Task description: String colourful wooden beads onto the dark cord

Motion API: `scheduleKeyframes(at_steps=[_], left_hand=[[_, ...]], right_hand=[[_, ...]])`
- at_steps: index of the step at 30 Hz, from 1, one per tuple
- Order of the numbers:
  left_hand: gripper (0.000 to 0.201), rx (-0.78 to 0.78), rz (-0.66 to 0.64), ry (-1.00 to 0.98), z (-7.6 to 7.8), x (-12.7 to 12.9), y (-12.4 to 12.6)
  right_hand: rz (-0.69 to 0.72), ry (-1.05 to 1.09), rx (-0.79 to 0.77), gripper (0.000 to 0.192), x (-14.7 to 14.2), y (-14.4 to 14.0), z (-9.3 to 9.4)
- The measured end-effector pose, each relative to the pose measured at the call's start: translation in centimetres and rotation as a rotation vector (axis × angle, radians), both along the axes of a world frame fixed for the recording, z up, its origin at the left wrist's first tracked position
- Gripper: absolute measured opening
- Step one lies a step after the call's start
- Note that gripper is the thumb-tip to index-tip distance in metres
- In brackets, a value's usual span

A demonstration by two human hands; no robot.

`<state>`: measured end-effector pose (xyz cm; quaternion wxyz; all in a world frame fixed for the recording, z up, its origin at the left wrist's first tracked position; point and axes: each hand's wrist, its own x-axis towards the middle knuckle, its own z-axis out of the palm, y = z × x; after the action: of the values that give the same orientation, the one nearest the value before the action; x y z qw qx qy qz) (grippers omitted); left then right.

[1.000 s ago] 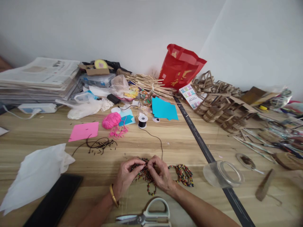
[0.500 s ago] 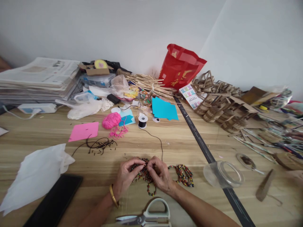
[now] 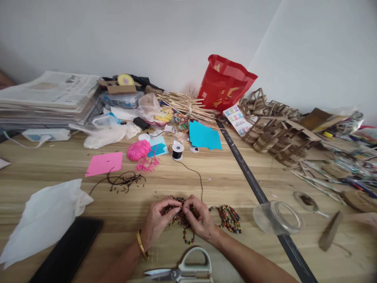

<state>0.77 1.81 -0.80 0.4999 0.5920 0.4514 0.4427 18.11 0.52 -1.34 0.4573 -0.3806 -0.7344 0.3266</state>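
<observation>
My left hand (image 3: 157, 221) and my right hand (image 3: 199, 218) meet fingertip to fingertip over a pile of multicoloured beaded strands (image 3: 226, 217) on the wooden table (image 3: 224, 177). Both hands pinch beads of the same strand between thumb and fingers. A thin black thread (image 3: 196, 175) runs from my fingers up to a small black spool (image 3: 177, 151). My left wrist wears a gold bangle (image 3: 141, 244). Scissors with a white handle (image 3: 188, 268) lie just in front of my forearms.
A pink yarn ball (image 3: 138, 150), pink paper (image 3: 105, 163) and blue paper (image 3: 204, 136) lie beyond. White plastic (image 3: 44, 218) and a black phone (image 3: 67, 253) sit at left. A clear jar (image 3: 277, 217), cardboard baskets (image 3: 271, 137), red bag (image 3: 224, 83) and newspapers (image 3: 47, 98) surround.
My fingertips have shifted slightly on the beads; the hands stay in the same place. Nothing else has moved.
</observation>
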Motion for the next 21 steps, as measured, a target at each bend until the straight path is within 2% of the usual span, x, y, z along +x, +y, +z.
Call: scheduleKeyframes(at_steps=[8,21], left_hand=[[0.008,-0.049,0.018,-0.019,-0.02,0.06,-0.06],[0.013,0.061,-0.092,-0.038,0.58,0.07,-0.04]], right_hand=[[0.002,0.006,0.004,0.009,-0.07,0.0,0.06],[0.033,0.027,0.049,0.006,-0.06,-0.02,0.48]])
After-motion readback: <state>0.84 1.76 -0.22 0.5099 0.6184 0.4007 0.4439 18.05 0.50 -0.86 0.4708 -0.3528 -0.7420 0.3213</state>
